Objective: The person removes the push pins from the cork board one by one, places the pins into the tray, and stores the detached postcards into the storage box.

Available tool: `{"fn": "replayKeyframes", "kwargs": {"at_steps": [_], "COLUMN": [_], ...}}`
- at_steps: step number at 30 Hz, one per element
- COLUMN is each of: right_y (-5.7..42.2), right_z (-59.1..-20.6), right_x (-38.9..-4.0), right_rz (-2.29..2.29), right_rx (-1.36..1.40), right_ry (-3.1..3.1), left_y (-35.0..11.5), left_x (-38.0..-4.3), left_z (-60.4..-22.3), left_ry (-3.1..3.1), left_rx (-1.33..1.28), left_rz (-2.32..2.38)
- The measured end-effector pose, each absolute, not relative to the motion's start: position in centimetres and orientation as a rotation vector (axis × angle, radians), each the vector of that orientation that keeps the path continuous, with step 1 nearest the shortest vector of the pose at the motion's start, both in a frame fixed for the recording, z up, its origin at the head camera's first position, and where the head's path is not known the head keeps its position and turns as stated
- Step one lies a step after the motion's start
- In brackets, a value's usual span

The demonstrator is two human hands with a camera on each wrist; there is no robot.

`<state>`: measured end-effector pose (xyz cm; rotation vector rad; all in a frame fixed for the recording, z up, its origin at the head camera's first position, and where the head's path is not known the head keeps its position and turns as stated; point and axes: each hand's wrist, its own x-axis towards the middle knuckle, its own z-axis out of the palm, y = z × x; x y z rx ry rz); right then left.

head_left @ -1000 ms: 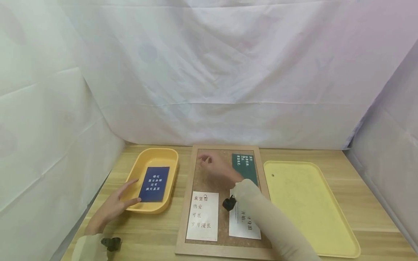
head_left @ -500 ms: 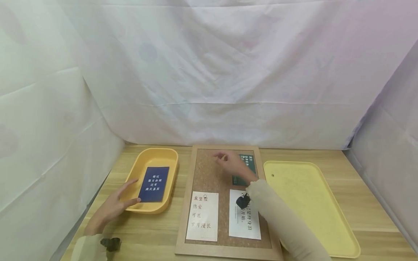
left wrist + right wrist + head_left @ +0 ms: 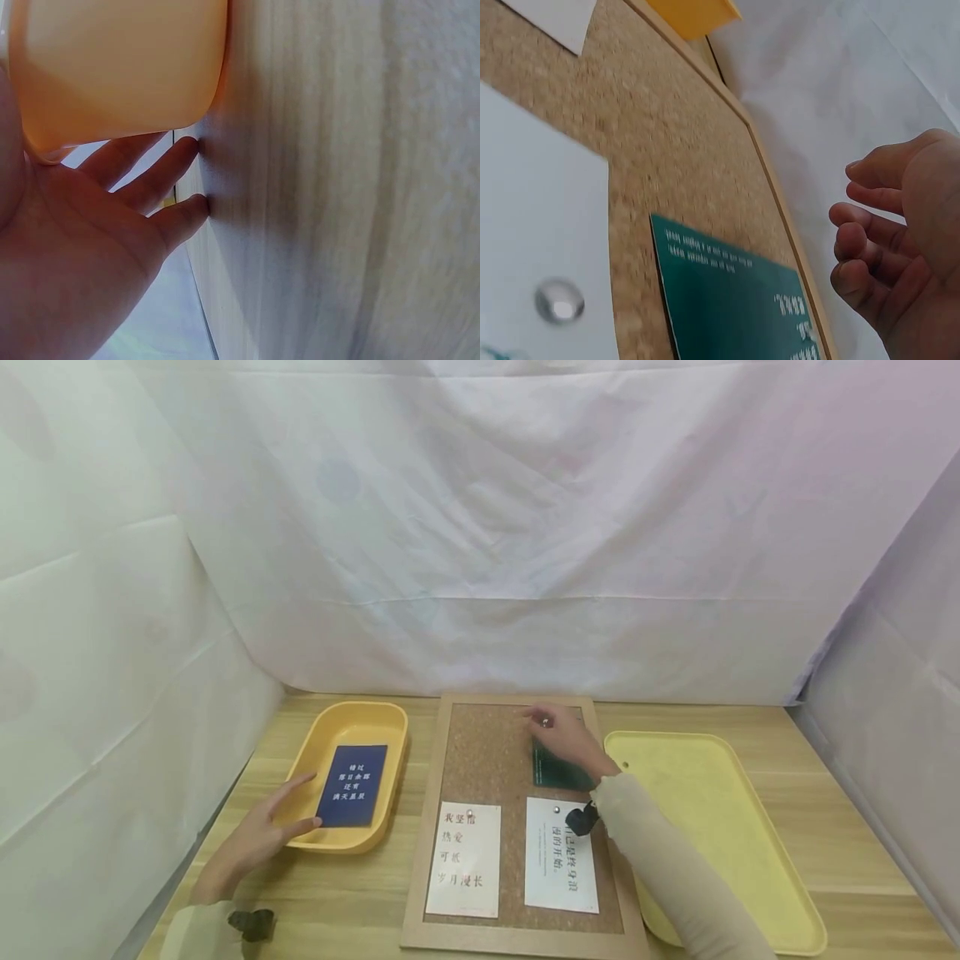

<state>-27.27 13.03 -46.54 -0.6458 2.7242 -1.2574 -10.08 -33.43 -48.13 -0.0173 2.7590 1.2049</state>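
Note:
My left hand point(image 3: 264, 832) rests at the near left side of an orange-yellow basin point(image 3: 124, 71), index finger and thumb over its rim. The left wrist view shows the other fingers point(image 3: 161, 176) fairly straight, outside the wall and close to the tabletop. Inside the basin lies a dark blue card point(image 3: 352, 785) with white writing, its lower corner by my thumb. Over the upper right of a wood-framed cork board point(image 3: 487, 752) is my right hand point(image 3: 892, 255), fingers loosely curled around nothing. It partly covers a green card point(image 3: 731, 300) on the cork.
Two white cards are on the board's lower half, a left one point(image 3: 462, 860) and a right one point(image 3: 555, 868), each with a silver pushpin point(image 3: 559, 300) near its top. A pale yellow tray point(image 3: 712, 835) lies right of the board. White cloth point(image 3: 487, 527) hangs behind.
My right hand has moved rightward across the top of the board, from bare cork to over the green card. The right white card is now more exposed. My left hand has stayed put.

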Motion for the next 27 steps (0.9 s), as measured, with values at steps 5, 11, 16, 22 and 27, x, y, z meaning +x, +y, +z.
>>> {"fn": "replayKeyframes", "kwargs": {"at_steps": [5, 11, 16, 22, 27], "right_y": [14.7, 16.1, 16.8, 17.6, 17.9], "right_z": [-47.3, -48.2, -49.1, -50.0, -50.4], "right_x": [-27.8, -28.3, -28.5, -28.3, -28.3], "right_rz": [-1.238, -1.261, -1.297, -1.344, -1.347], "right_rx": [-0.562, -0.425, -0.348, -0.263, -0.213], "right_ry": [2.768, 2.768, 2.756, 2.736, 2.731], "left_y": [-33.4, -33.4, -33.5, -33.4, -33.3], "left_x": [-9.9, -9.7, -9.6, -9.6, -9.8], "left_z": [-48.1, -48.1, -48.0, -48.1, -48.1], "left_ry": [2.752, 2.753, 2.756, 2.747, 2.751], "left_rx": [-0.022, -0.042, -0.039, -0.033, -0.018], "left_rz": [1.21, 1.197, 1.192, 1.198, 1.194]}}
